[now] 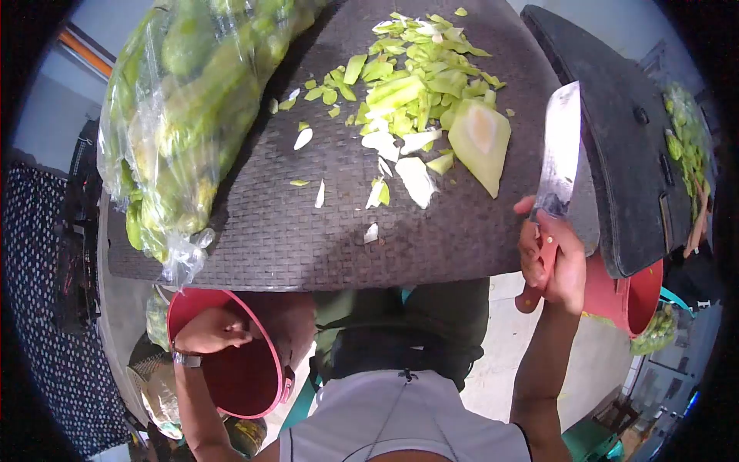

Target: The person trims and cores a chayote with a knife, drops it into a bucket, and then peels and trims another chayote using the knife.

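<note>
Produce (192, 92) filled a clear bag (183, 258) along the left edge of the tabletop (292, 239). Below the near-left corner, the left hand (212, 331) hung over a red bucket (242, 385), fingers curled; whether it held anything could not be told. Peelings (419, 85) lay heaped toward the far edge, with a peeled piece (483, 138) touching their right side. By the right edge, the right hand (560, 258) gripped a knife (560, 146), blade upward. Good paring likely called for shallow strokes, a steadied piece and fingers clear of the blade.
</note>
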Demonstrator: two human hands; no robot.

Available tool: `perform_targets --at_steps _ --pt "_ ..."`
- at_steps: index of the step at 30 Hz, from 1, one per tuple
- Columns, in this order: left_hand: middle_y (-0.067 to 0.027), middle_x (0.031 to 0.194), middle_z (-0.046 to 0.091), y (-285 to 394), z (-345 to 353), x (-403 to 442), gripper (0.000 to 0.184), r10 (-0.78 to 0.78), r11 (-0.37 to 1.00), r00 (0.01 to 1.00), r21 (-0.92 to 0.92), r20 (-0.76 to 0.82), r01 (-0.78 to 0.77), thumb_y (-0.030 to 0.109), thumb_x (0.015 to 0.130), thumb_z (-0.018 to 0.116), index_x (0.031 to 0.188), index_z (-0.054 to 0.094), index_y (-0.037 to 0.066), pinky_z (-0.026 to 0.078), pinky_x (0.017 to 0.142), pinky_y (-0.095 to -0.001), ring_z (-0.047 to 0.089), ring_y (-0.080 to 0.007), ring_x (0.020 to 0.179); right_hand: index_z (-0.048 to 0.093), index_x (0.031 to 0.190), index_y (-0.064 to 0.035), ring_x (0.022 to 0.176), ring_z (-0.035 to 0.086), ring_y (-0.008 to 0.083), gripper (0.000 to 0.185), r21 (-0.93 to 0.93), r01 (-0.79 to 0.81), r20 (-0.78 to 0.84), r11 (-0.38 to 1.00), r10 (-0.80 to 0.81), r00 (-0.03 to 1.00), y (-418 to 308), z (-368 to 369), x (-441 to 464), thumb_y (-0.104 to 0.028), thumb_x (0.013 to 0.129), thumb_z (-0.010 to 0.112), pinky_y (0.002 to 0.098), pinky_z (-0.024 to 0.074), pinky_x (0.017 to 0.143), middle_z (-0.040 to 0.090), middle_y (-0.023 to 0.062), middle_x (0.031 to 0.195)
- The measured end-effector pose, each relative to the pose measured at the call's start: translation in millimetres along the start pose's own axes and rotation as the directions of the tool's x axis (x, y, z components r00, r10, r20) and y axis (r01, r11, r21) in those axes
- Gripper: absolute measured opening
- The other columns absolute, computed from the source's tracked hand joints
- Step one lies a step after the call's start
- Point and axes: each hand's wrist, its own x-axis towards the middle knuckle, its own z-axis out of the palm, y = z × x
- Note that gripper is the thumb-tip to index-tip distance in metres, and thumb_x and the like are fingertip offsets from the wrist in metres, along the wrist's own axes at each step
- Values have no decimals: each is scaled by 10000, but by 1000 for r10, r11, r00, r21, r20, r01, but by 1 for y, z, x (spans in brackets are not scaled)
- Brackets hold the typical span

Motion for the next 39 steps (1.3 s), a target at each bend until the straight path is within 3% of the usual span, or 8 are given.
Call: perform_targets --at_steps 6,10,15,17,20,29,33,39 --pt "-47 675 595 180 -39 -7 268 652 751 747 245 -126 -614 288 901 830 920 674 71 490 590 -372 662 -238 638 633 1125 -21 410 428 59 214 -203 168 -149 965 -200 968 -3 25 9 -218 1043 627 237 333 369 496 -11 619" --pt "-176 1059 671 288 -57 61 366 903 430 338 602 -267 -673 168 801 845 1103 682 41 533 847 -478 670 -385 998 641 1118 -46 439 416 39 183 -234 203 -185 951 -249 951 2 33 6 -213 1043 648 229 325 379 449 -40 622" --pt "-204 1415 618 413 -72 182 706 997 -80 -40 859 70 -506 86 691 836 1366 630 60 534 1068 -467 614 -396 1297 647 1122 -48 451 414 36 189 -218 236 -189 947 -278 942 5 33 2 -222 1049 653 229 318 384 443 -44 625" --pt "-206 1352 674 464 -75 190 817 854 68 477 863 209 -501 96 602 898 1376 638 61 565 1002 -491 672 -384 1219 650 1121 -51 450 410 37 186 -233 232 -216 944 -283 935 6 32 3 -224 1053 648 229 313 385 444 -45 625" --pt "-200 1202 743 497 -76 182 816 604 8 733 916 314 -400 133 559 933 1328 673 47 588 938 -497 714 -385 1136 654 1120 -56 448 414 40 182 -222 240 -233 945 -290 928 7 30 7 -226 1055 647 230 312 388 447 -45 623" --pt "-191 1029 757 411 -101 171 657 867 156 466 792 176 -590 182 621 930 1230 721 53 585 863 -467 732 -388 1010 638 1105 -83 462 452 44 185 -263 251 -266 932 -320 909 11 30 12 -255 1044 671 229 329 408 488 -41 649" --pt "-174 974 739 360 -96 155 539 946 300 294 711 -137 -635 203 666 916 1151 727 65 576 866 -455 724 -389 963 633 1123 -72 501 483 46 228 -436 271 -232 858 -398 887 10 35 15 -254 1015 716 232 357 445 555 -29 722" --pt "-190 987 732 309 -65 139 507 853 505 241 617 -463 -603 274 689 922 1096 740 34 581 871 -456 721 -393 942 522 1428 -7 602 635 191 701 -847 503 321 175 -587 744 3 62 22 -419 937 805 332 517 577 641 83 792"
